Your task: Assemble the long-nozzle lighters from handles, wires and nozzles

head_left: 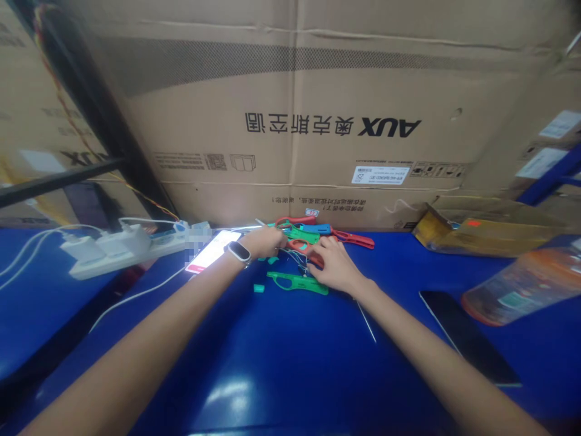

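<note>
Blue tabletop (290, 357) — two curled hands (267, 242) (334, 266), grip unclear — one red casing (295, 243) between them

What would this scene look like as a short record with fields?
Left hand: among red and green plastic pieces; grip unclear
Right hand: at a red piece; grip unclear
Left wrist: band with dark face
Nearer the camera: green piece with loop
Left side: lit phone, power strip
Right side: dark flat slab, orange-tinted container
Surface: blue tabletop
Behind: cardboard, upside-down AUX lettering
</note>
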### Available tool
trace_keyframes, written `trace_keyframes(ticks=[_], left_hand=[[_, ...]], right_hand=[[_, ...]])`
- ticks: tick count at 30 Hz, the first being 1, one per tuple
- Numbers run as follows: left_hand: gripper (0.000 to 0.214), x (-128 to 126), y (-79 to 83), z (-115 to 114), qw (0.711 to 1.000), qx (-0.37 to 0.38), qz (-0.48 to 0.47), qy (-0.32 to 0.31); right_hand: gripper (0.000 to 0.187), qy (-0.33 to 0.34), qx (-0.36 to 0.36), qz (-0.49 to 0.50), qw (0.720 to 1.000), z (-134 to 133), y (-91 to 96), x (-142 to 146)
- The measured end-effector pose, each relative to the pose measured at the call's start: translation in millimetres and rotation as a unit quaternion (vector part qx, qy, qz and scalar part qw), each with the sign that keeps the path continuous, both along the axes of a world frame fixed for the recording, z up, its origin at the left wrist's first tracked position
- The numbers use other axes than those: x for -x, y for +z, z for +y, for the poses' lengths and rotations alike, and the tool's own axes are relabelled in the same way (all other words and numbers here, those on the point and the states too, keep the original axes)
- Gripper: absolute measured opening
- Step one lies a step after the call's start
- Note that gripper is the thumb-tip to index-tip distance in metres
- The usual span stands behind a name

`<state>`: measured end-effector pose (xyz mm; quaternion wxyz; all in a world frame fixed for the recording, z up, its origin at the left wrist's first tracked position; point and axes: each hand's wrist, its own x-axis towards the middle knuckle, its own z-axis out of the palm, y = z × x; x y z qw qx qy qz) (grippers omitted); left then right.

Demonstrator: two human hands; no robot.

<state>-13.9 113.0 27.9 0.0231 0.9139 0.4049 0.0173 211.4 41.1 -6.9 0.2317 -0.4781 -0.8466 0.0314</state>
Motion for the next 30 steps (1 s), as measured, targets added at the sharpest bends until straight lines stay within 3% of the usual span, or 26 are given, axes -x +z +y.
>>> trace_keyframes(ticks=[8, 14, 17, 20, 23, 30], left_hand=[[0.027, 9, 17.8, -28, 0.994, -0.073, -0.076, -0.016], [0.028, 10, 24.6, -52, 0.976, -0.122, -0.182, -0.026], [0.026, 6, 26.2, -57, 0.966, -0.136, -0.219, -0.013], [0.026, 2, 25.9, -56, 0.959, -0.149, -0.242, 0.001], [0.026, 1, 26.2, -53, 0.953, -0.158, -0.257, 0.011], [0.025, 0, 42.4, -49, 0.946, -0.177, -0.268, 0.035]], right_hand=[[0.007, -0.007, 0.029, 0.084, 0.996, 3, -7.7, -7], [0.013, 0.015, 0.044, 0.145, 0.988, -4, -3.5, -7], [0.021, 0.022, 0.063, 0.144, 0.987, -9, -1.6, -3], [0.016, 0.004, 0.057, 0.182, 0.982, -7, -3.2, 3], [0.011, 0.006, 0.060, 0.248, 0.967, -1, -5.7, 6], [0.027, 0.020, 0.093, 0.414, 0.905, 11, -2.9, 8]])
